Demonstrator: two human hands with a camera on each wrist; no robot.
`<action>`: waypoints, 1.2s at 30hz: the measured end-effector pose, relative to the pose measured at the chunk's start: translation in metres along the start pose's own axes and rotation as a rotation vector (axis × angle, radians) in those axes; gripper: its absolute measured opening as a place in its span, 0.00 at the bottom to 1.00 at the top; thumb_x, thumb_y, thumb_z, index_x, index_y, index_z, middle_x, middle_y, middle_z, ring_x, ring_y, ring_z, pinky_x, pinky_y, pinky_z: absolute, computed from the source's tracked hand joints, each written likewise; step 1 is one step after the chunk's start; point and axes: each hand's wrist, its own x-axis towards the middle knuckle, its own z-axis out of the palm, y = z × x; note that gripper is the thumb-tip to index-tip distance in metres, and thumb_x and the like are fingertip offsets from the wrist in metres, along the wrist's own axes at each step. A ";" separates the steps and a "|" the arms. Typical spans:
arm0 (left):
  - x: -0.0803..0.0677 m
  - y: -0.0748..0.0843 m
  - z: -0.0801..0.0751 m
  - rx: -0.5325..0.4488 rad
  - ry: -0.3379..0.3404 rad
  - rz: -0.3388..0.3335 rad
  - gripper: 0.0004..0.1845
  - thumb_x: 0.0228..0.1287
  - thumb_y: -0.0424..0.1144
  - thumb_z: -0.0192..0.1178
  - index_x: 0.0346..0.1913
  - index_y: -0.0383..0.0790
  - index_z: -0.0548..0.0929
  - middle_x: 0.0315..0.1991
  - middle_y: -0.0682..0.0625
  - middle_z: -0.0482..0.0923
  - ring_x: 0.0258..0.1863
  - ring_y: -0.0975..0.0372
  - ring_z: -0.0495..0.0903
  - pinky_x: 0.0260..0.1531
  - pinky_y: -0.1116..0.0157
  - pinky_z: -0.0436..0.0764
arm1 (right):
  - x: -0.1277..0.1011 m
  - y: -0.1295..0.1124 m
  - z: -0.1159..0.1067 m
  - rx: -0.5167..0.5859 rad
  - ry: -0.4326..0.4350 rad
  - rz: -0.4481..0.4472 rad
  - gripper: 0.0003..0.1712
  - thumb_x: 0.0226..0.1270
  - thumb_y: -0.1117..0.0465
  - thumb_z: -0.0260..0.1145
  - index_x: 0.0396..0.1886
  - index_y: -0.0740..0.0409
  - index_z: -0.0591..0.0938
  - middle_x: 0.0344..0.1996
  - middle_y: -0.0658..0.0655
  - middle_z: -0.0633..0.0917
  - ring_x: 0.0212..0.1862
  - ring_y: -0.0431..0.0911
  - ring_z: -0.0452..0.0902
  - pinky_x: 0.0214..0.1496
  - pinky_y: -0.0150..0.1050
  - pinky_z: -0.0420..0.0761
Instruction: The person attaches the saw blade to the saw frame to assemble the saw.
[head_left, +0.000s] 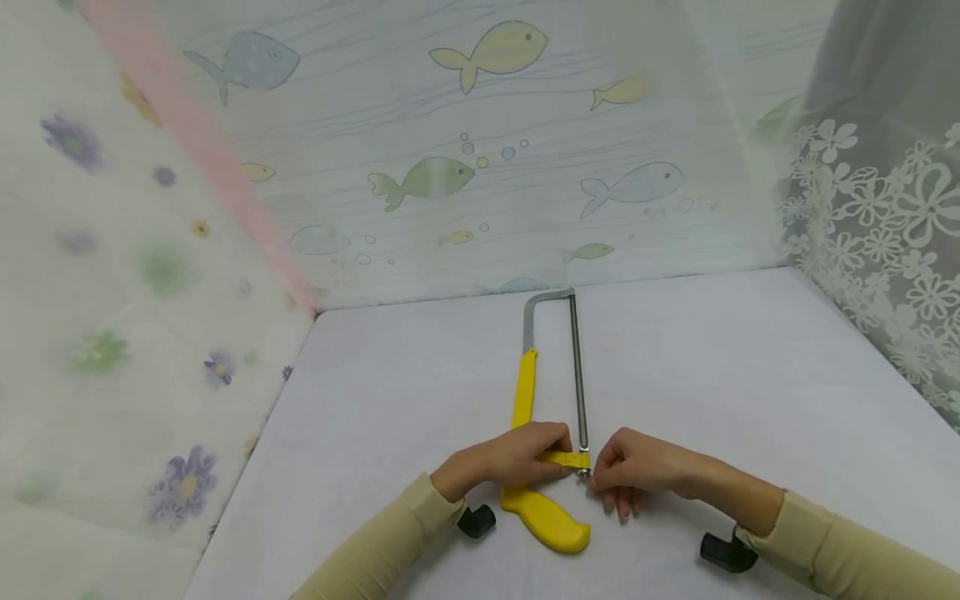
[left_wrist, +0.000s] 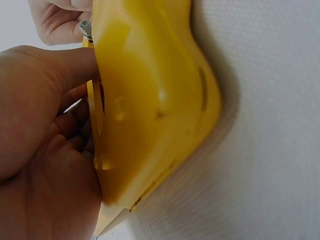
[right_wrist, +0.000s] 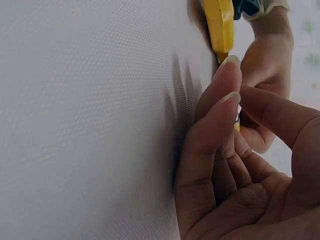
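Note:
A hacksaw with a yellow handle (head_left: 551,522) and grey metal front frame (head_left: 528,325) lies on the white-covered table, its far end away from me. Its dark blade (head_left: 577,375) runs along the right side. My left hand (head_left: 521,454) grips the short yellow cross arm (head_left: 564,458) at the near end of the blade, thumb on the near side and fingers beyond. Just below that arm sits a small metal wing nut (left_wrist: 86,29). My right hand (head_left: 641,462) pinches at this nut with thumb and forefinger; its other fingers (right_wrist: 197,175) hang curled near the cloth.
The white cloth-covered table (head_left: 405,367) spreads around the saw. Behind it hangs a fish-patterned curtain (head_left: 510,225), with flowered fabric (head_left: 150,333) on the left and sheer lace (head_left: 892,225) on the right. Black wrist mounts (head_left: 727,552) sit under both sleeves.

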 end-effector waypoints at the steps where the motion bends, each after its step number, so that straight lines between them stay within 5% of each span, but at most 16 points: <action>1: 0.000 0.000 0.000 -0.001 -0.001 -0.002 0.05 0.75 0.39 0.62 0.44 0.45 0.75 0.37 0.58 0.75 0.35 0.70 0.71 0.39 0.76 0.73 | 0.000 0.000 0.000 -0.001 -0.002 0.000 0.14 0.70 0.58 0.68 0.29 0.65 0.87 0.20 0.57 0.85 0.18 0.41 0.78 0.22 0.31 0.75; 11: 0.001 0.001 -0.001 -0.009 -0.012 -0.014 0.05 0.75 0.38 0.62 0.44 0.44 0.76 0.37 0.58 0.75 0.36 0.69 0.72 0.41 0.76 0.73 | 0.003 -0.003 0.004 0.023 -0.018 0.030 0.23 0.72 0.50 0.67 0.28 0.65 0.88 0.20 0.57 0.86 0.17 0.40 0.78 0.20 0.29 0.74; 36: -0.001 0.004 -0.001 -0.011 -0.004 -0.042 0.05 0.74 0.39 0.63 0.43 0.45 0.76 0.35 0.58 0.74 0.34 0.69 0.69 0.37 0.75 0.70 | -0.004 -0.003 0.000 -0.037 0.072 0.022 0.14 0.70 0.57 0.69 0.29 0.63 0.85 0.17 0.53 0.81 0.17 0.40 0.75 0.20 0.30 0.73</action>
